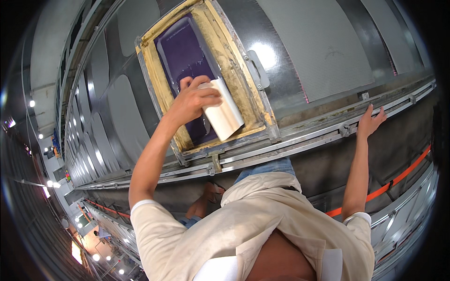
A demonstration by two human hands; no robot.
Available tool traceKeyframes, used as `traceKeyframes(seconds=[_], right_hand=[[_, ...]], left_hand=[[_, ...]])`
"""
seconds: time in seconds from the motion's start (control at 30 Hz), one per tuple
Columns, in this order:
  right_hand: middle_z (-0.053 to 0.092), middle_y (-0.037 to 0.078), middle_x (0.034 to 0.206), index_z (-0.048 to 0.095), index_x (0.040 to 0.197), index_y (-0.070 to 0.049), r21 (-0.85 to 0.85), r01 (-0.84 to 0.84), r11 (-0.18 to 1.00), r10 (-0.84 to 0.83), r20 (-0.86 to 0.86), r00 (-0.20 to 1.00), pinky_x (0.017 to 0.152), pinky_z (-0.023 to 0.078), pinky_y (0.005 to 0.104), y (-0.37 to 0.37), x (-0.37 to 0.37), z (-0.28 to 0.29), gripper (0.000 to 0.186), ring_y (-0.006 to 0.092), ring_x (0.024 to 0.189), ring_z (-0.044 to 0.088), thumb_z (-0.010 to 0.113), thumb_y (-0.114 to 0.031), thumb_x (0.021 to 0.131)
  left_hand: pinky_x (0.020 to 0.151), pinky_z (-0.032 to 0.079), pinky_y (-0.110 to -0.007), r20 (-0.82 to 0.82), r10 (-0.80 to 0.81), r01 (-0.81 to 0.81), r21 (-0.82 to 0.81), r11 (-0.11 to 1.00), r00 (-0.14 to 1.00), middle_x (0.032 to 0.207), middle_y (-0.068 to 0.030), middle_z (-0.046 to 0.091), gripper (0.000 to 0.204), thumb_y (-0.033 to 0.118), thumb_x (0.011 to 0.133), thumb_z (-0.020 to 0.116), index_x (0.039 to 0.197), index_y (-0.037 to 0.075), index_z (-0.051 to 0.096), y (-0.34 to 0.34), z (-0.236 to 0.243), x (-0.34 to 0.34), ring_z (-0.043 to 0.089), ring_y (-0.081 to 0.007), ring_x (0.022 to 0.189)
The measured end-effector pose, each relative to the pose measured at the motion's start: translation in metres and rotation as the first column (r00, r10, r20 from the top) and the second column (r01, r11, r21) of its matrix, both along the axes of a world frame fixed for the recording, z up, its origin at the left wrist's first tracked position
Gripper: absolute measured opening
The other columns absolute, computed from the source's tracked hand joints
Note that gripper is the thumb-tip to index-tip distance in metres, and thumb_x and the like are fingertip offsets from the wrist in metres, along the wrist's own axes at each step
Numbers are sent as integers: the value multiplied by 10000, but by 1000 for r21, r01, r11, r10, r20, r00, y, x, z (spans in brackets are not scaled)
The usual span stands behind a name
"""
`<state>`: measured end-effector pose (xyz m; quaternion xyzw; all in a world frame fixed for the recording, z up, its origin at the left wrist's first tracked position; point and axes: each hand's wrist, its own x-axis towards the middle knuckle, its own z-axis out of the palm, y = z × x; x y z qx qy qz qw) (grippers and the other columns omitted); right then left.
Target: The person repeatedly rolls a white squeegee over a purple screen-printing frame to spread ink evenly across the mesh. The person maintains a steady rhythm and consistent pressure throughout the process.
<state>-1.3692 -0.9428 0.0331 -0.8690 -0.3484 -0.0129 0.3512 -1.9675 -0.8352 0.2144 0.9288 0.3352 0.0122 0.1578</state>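
Note:
A framed printing screen [146, 79] with yellowed, stained borders lies over the long dark table, with glossy purple ink [180, 51] spread inside it. My left hand [199, 98] is closed on the top part of a wide, pale metal squeegee [225, 114], which leans over the right half of the ink near the frame's lower end. My right hand [370, 122] rests at the metal rail [323, 138] along the table's near edge, fingers apart. A metal handle [257, 69] sticks out from the frame's right side.
Grey fabric panels [318, 47] lie along the table, more stretching off to the left [123, 114]. An orange strip [408, 166] runs below the near rail. A walkway with ceiling lights recedes at left, where a distant person [101, 234] appears.

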Motion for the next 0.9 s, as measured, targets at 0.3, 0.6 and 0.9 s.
traceKeyframes(seconds=[0.3,0.6,0.9], right_hand=[[227,328,1647,448,1528,-65,-66,37,997,-37,12,999,1220,266,459,-4,11,-11,669,421,1558,197,626,-434,999],[244,309,1649,433,1538,-71,-126,42,991,-36,50,998,1207,290,467,-5,19,-17,679,402,1562,198,619,-435,996],[498,228,1332,526,1341,24,-41,-17,999,20,84,996,1151,354,443,1,-2,12,526,377,1311,475,742,-149,895]], left_hand=[[945,305,-456,-18,125,-124,46,991,992,1164,80,735,485,-102,668,741,1044,200,787,0,-24,-56,532,-247,1268],[845,337,-377,32,613,-614,27,789,790,919,3,752,196,148,786,794,979,127,765,-59,8,-98,636,-191,869],[799,502,-458,113,640,-648,64,759,760,910,-142,734,224,203,814,810,993,76,764,9,-13,-66,667,-365,867]])
